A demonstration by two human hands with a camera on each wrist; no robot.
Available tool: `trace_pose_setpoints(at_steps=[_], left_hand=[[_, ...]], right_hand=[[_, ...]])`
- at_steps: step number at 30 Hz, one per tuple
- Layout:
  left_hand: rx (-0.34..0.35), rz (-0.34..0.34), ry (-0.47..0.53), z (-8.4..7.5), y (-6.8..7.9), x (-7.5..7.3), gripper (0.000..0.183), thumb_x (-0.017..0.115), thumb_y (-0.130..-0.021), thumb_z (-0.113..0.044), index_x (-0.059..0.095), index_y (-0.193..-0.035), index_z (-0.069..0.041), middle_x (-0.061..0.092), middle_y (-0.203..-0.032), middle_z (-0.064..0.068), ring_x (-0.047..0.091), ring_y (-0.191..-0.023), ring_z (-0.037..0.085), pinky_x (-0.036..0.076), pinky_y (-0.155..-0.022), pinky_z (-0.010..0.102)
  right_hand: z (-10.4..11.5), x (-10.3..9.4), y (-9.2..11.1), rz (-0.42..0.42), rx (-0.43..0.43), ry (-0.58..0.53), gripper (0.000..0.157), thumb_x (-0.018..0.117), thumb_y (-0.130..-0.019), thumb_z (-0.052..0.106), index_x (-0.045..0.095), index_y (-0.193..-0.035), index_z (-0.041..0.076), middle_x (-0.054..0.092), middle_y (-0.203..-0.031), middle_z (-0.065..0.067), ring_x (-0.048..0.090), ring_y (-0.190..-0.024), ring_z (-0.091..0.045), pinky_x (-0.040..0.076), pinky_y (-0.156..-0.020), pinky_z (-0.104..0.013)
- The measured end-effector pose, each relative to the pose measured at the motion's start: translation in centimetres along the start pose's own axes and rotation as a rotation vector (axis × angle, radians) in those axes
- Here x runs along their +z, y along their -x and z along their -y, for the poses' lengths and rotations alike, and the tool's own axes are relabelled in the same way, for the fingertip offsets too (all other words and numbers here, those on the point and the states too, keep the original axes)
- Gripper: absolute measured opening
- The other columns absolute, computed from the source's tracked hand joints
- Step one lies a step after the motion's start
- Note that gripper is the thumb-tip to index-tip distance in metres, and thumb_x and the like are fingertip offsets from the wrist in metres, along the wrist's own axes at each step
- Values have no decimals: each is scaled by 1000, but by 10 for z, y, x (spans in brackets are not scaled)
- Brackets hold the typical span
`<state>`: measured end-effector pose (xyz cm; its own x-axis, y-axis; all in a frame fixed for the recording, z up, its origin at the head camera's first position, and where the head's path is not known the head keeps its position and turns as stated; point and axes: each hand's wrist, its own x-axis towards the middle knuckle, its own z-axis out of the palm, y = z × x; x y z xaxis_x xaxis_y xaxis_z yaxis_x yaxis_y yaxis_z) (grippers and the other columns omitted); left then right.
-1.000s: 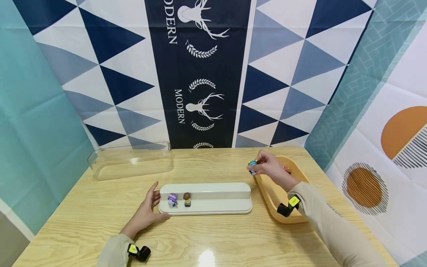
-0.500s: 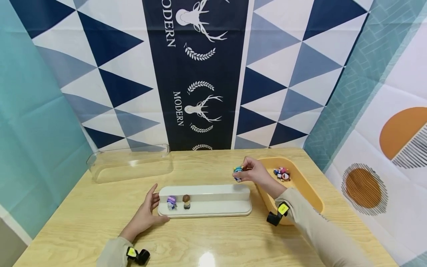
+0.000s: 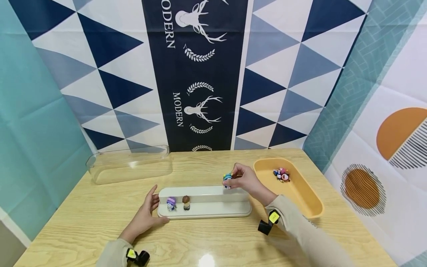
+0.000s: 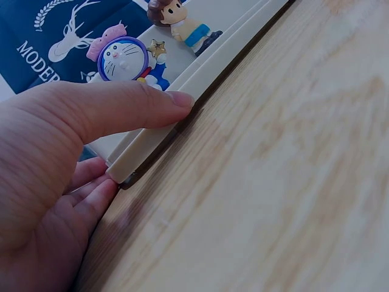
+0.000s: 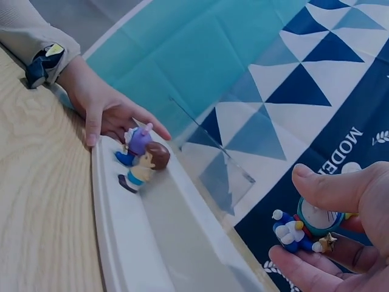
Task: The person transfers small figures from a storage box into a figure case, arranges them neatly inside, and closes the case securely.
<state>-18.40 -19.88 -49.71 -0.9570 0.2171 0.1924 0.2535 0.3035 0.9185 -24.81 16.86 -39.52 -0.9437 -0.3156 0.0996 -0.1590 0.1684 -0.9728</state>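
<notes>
A long white two-level display stand [image 3: 217, 210] lies on the table. My left hand [image 3: 144, 218] holds its left end, thumb [image 4: 155, 104] along the front rim and fingertips at the end corner. On the lower step, near that end, stand a cat figurine with a purple head rim [image 4: 124, 59] and a brown-haired boy figurine [image 3: 186, 203]. Between thumb and fingers my right hand [image 3: 248, 182] pinches a blue-and-white cat figurine [image 5: 298, 234] with a turquoise head rim and a gold star. It is above the stand's back step, right of the middle, partly covered by the fingers.
An orange bin [image 3: 300, 189] stands at the right, with several small figurines [image 3: 282, 175] together inside it. At the back left lies a clear plastic cover [image 3: 130, 167]. The wooden table [image 3: 200, 241] ends at a patterned cloth wall [image 3: 200, 74].
My right hand has carried the cat figurine leftward and toward me, from beside the orange bin to above the stand. The figurines in the bin have come into sight. My left hand stays put.
</notes>
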Motion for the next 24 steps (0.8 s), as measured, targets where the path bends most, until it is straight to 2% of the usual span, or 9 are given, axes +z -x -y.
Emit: trace_pose_setpoints(at_steps=[5,9,12,16,20,24], left_hand=[[1,8,1,0,0,0,122,88,-71,3,2,-158,1,39,-140,32,40,-132,48,34,-114,37],[8,9,3,1,-1,-1,122,88,-71,2,2,-158,1,39,-140,32,40,-132,48,34,-110,21],[14,7,-2,0,-1,-3,123,88,-70,2,2,-158,2,40,-139,33,41,-131,48,34,-107,16],[19,10,-8,0,-1,-4,123,88,-71,1,2,-158,2,41,-139,32,42,-130,48,34,-107,17],[17,7,-5,-1,-2,-4,122,88,-71,2,2,-158,1,41,-139,32,42,-130,48,35,-107,17],[17,3,-10,-2,-2,-3,122,88,-71,2,3,-157,3,42,-138,31,43,-129,47,37,-110,25]], right_hand=[[-4,9,1,-5,15,19,34,80,-79,-7,46,-81,-3,61,-83,-11,67,-76,-17,61,-67,-31],[-7,17,3,9,15,-20,35,79,-79,-9,44,-80,-4,64,-80,-9,68,-74,-17,62,-66,-31],[-9,23,4,22,-5,-26,35,79,-79,-10,44,-79,-4,67,-78,-8,70,-74,-17,62,-66,-32],[-10,33,4,39,-26,-7,36,81,-78,-7,45,-78,-2,69,-78,-9,70,-74,-17,62,-68,-33],[-14,40,3,27,-14,28,38,84,-76,-3,46,-77,0,70,-77,-8,69,-72,-16,61,-66,-29],[-15,46,3,20,-1,23,38,85,-75,-3,47,-77,-1,70,-76,-9,69,-71,-17,61,-65,-29]])
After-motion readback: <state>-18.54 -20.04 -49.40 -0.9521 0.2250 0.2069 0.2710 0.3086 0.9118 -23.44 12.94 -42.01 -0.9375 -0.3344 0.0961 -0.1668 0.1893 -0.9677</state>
